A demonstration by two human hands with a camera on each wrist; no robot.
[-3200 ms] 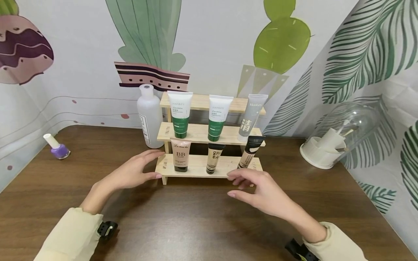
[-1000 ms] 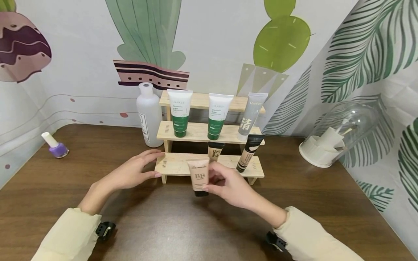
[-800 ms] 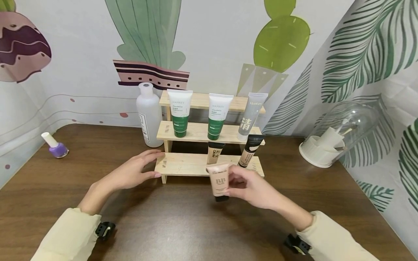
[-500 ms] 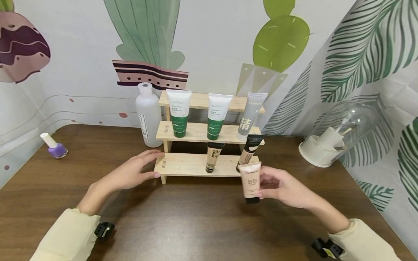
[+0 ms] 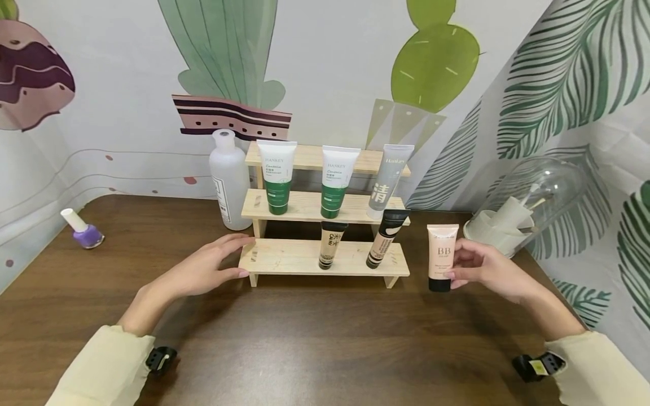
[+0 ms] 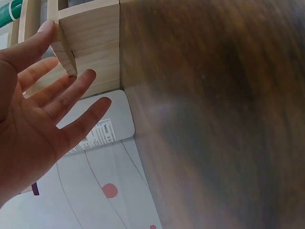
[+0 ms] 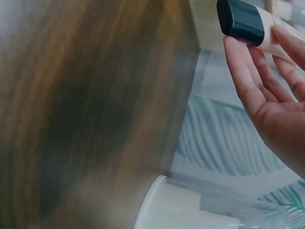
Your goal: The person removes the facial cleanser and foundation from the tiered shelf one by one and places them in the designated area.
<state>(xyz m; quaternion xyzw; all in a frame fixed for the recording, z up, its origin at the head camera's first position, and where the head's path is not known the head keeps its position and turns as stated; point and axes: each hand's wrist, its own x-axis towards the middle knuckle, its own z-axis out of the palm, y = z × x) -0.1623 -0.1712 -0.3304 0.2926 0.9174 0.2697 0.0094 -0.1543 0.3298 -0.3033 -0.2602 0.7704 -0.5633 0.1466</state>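
Observation:
My right hand (image 5: 490,273) pinches a pink BB cream tube (image 5: 443,251) between thumb and fingers, right of a three-tier wooden shelf (image 5: 286,256). The tube stands upright, black cap (image 7: 243,21) downward; I cannot tell if it touches the table. My left hand (image 5: 200,270) is at the shelf's left end, fingers extended around the bottom tier's edge, holding nothing. On that tier stand a small beige tube (image 5: 328,248) and a leaning black-and-beige tube (image 5: 385,242). The middle tier bears two white-and-green tubes (image 5: 277,175) (image 5: 337,180) and a grey tube (image 5: 386,183).
A white plastic bottle (image 5: 231,186) stands behind the shelf's left side. Purple nail polish (image 5: 87,234) is at the far left of the brown table (image 5: 304,338). Behind my right hand, a clear dome (image 5: 550,192) on a white base (image 7: 183,202) stands near the wall.
My right hand has taken the BB cream tube from the bottom tier's left and carried it rightward past the shelf. My left hand has stayed at the shelf's left end.

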